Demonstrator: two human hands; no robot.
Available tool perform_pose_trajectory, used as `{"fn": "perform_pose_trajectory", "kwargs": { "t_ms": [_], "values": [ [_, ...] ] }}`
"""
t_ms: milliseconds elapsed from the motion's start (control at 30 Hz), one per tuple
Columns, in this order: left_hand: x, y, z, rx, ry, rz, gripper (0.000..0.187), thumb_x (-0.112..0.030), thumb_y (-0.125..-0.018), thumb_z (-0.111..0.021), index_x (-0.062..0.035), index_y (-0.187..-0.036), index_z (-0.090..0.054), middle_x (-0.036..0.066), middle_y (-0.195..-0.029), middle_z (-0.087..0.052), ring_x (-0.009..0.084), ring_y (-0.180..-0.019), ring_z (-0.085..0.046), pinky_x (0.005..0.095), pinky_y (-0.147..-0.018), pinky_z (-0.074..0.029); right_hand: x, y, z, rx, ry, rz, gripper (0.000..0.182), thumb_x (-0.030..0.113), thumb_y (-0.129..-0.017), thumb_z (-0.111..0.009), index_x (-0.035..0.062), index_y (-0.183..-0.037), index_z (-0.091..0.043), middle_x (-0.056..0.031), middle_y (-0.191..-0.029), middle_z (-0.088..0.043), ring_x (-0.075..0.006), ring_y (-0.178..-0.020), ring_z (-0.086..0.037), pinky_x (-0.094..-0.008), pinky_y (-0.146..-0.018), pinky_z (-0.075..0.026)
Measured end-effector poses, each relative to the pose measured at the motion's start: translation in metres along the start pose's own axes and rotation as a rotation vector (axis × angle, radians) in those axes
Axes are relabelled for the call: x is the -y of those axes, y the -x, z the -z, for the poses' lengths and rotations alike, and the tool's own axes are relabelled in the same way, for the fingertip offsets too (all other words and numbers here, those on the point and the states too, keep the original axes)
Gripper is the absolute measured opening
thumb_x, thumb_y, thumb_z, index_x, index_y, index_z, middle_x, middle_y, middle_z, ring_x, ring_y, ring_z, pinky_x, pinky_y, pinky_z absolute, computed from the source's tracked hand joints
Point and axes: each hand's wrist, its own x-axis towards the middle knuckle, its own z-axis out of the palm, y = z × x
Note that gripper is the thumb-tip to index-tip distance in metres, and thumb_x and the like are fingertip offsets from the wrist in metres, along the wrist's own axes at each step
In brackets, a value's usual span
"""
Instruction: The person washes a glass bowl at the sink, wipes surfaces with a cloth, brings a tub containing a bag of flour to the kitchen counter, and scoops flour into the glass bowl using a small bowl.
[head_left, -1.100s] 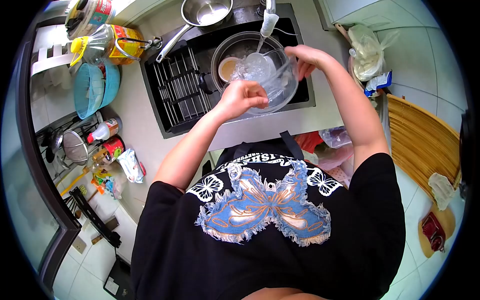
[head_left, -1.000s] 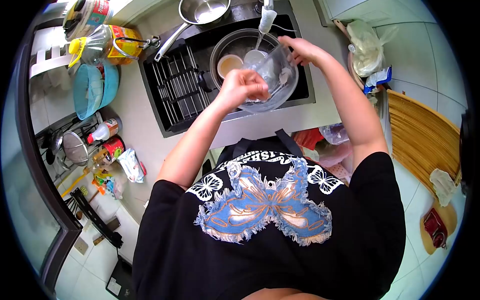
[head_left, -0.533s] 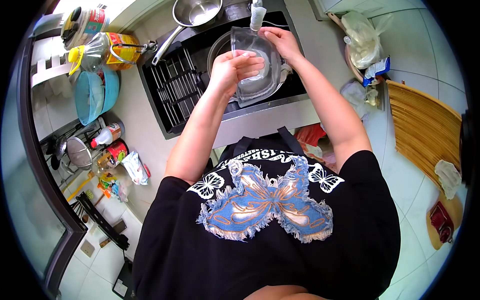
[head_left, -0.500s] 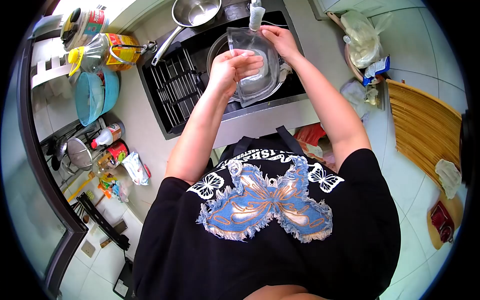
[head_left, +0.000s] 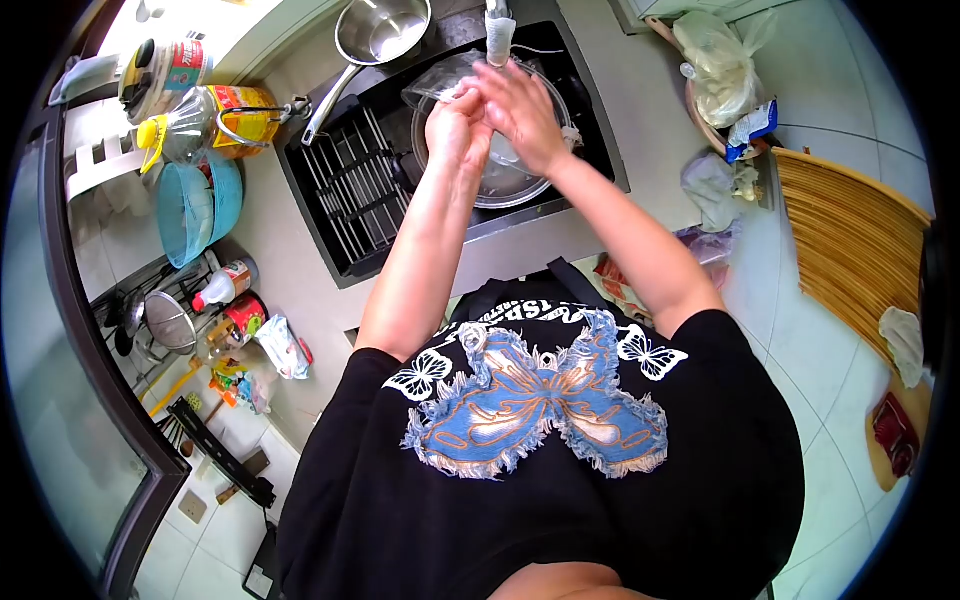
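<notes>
Over the sink (head_left: 470,225), my left hand (head_left: 458,128) is closed, with a clear plastic container (head_left: 440,78) showing just beyond its fingers; how it grips the container is partly hidden. My right hand (head_left: 528,118) lies close against the left, its fingers stretched out and slightly blurred. Below both hands, a round metal basin (head_left: 515,197) sits in the sink. The faucet (head_left: 499,35), its spout wrapped in white material, stands right beyond my fingertips.
A small steel saucepan (head_left: 385,30) rests behind the sink, beside a black drying rack (head_left: 350,180). To the left stand an oil bottle (head_left: 215,120) and a blue plastic basket (head_left: 190,215). Plastic bags (head_left: 715,75) lie at the right.
The clear container has moved up and left and tilted, now mostly behind my left hand. My right hand has left the faucet side and come down against the left hand.
</notes>
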Motion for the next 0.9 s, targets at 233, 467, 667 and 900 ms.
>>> {"fn": "perform_pose_trajectory", "kwargs": {
  "t_ms": [233,467,667,900],
  "values": [
    [-0.01,0.018,-0.018,0.125,-0.145,0.087,0.017,0.001,-0.097,-0.044,0.008,-0.111,-0.05,0.029,-0.12,-0.059,0.0363,-0.113,-0.062,0.0461,-0.1,-0.052,0.001,0.031,0.03,-0.082,-0.227,-0.057,0.038,0.022,-0.094,-0.049,0.0132,-0.129,-0.06,-0.0054,-0.14,-0.055,-0.0295,-0.134,-0.044,-0.0443,-0.114,-0.029],
    [-0.007,0.03,-0.029,0.23,-0.482,0.175,0.021,0.001,-0.096,-0.046,0.0083,-0.115,-0.051,0.027,-0.113,-0.064,0.0368,-0.107,-0.066,0.0456,-0.092,-0.056,-0.036,0.011,0.038,-0.151,-0.107,-0.225,0.036,0.023,-0.089,-0.06,0.0095,-0.122,-0.064,-0.0094,-0.128,-0.061,-0.0292,-0.12,-0.054,-0.0392,-0.105,-0.038],
    [0.015,0.049,-0.018,0.201,-0.681,0.166,0.02,-0.002,-0.095,-0.051,0.0024,-0.114,-0.055,0.015,-0.106,-0.068,0.0246,-0.096,-0.069,0.0381,-0.084,-0.057,-0.027,-0.017,0.036,0.246,-0.159,-0.518,0.073,0.05,-0.086,-0.064,-0.0017,-0.135,-0.051,-0.0225,-0.13,-0.059,-0.0322,-0.12,-0.058,-0.0375,-0.102,-0.044],
    [0.063,0.071,0.003,0.165,-0.977,-0.151,0.022,0.006,-0.085,-0.057,0.0045,-0.107,-0.06,0.012,-0.094,-0.07,0.017,-0.085,-0.067,0.0293,-0.079,-0.051,0.011,-0.066,0.051,0.788,0.316,-0.619,0.053,0.034,-0.082,-0.06,-0.011,-0.11,-0.06,-0.0282,-0.1,-0.068,-0.0367,-0.099,-0.067,-0.0427,-0.087,-0.054]
  ]
}}
